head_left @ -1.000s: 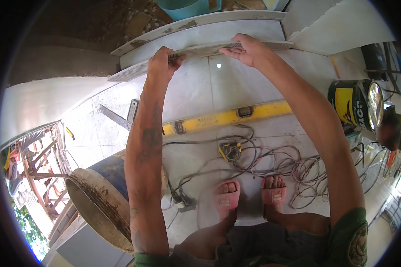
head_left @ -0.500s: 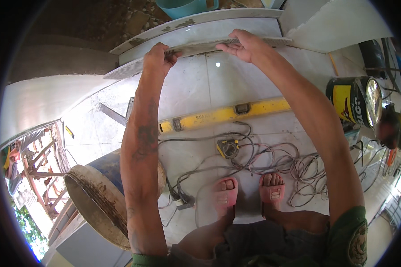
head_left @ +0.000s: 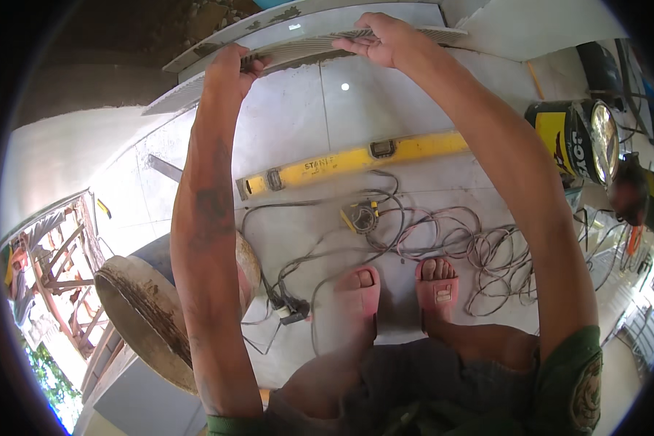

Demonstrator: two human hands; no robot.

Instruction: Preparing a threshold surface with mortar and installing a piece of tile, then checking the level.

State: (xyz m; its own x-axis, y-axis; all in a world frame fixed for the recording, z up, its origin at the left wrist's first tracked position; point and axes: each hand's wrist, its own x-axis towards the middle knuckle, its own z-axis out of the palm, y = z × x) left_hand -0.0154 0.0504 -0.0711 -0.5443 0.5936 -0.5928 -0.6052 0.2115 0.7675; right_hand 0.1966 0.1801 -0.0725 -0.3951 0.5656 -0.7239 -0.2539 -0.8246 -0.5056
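Observation:
A long, narrow tile strip (head_left: 305, 49) with combed ridges of mortar on its face spans the far part of the floor, in front of a pale step (head_left: 320, 24). Near its left part, my left hand (head_left: 238, 69) grips the upper edge, fingers curled onto the ridged side. Toward the other end, my right hand (head_left: 382, 41) holds the same edge, its fingers extended along the ridges. Both arms reach far forward. Nearer to me lies a yellow spirit level (head_left: 341, 161) on the floor tiles.
A tape measure (head_left: 360, 216) lies among tangled cables (head_left: 443, 232) before my pink sandals (head_left: 436, 291). At left a dirty bucket (head_left: 142, 301) lies tipped, near a metal square (head_left: 164, 168). A black and yellow can (head_left: 568, 142) stands at right.
The view has shifted, so floor things appear higher and further left. Both hands keep their hold on the strip, and the pale band behind it looks narrower.

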